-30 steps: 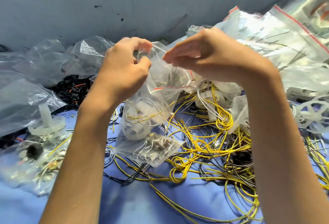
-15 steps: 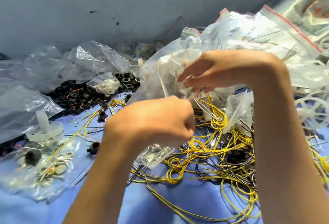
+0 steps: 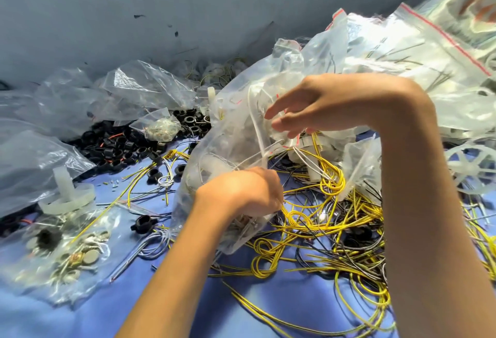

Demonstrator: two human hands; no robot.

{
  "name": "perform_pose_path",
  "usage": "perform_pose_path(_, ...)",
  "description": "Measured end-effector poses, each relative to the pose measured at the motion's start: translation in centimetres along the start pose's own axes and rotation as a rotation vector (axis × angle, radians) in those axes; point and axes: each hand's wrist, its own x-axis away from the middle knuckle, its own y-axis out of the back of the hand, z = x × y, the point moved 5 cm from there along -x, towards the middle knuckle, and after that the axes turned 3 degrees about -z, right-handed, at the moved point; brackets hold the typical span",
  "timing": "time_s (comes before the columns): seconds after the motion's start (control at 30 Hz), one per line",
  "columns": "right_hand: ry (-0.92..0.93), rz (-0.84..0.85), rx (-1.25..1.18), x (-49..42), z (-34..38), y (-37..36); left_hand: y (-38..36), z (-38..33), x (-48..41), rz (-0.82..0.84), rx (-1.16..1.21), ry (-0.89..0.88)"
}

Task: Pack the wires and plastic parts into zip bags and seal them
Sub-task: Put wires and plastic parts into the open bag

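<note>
Head view | left hand (image 3: 241, 192) clenched on bag (image 3: 224, 133) low end; right hand (image 3: 330, 104) loose-fingered at its mouth, pinching or not I cannot tell | bag runs 7-to-1 o'clock, holds white plastic parts and thin wires | loose yellow wires (image 3: 316, 211) just beside at 3 o'clock of left hand, the nearer.

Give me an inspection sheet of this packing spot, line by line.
Surface: blue cloth, largely covered.
Job's things: clear zip bag between both hands, whitish parts inside; white plastic wheel at right.
Clutter: black rings heaped at far left; filled bags at near left; bag pile at far right.
Hands: left hand grips the zip bag, fingers curled; right hand loose-fingered at its top.
Cables: yellow wires tangled with black ones, loose on the cloth.
Surroundings: grey wall behind.
</note>
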Motion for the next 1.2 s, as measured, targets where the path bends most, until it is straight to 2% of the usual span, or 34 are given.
perform_pose_path(0.2,0.018,-0.006,-0.008,0.2,0.0,0.2,1.6,-0.2,0.4,-0.252,0.146,-0.069)
perform_pose_path(0.37,0.076,-0.089,0.009,0.5,0.6,1.0,4.3,-0.9,2.3,-0.353,0.227,-0.168)
perform_pose_path(0.47,0.124,-0.111,-0.041,0.7,1.2,1.2,6.1,-1.1,3.6,-0.464,0.253,-0.210)
perform_pose_path(0.73,0.306,-0.243,-0.149,1.6,2.8,2.5,9.1,-1.0,6.3,-0.729,0.496,-0.321)
perform_pose_path(0.93,0.287,-0.199,-0.157,1.8,2.5,2.5,10.4,-0.4,7.9,-0.940,0.611,-0.296)
perform_pose_path(1.03,0.260,-0.203,-0.138,1.6,1.8,2.4,10.8,0.0,8.1,-0.958,0.600,-0.285)
perform_pose_path(1.2,0.149,-0.242,0.057,1.1,0.5,2.5,11.1,1.4,8.5,-0.978,0.547,-0.195)
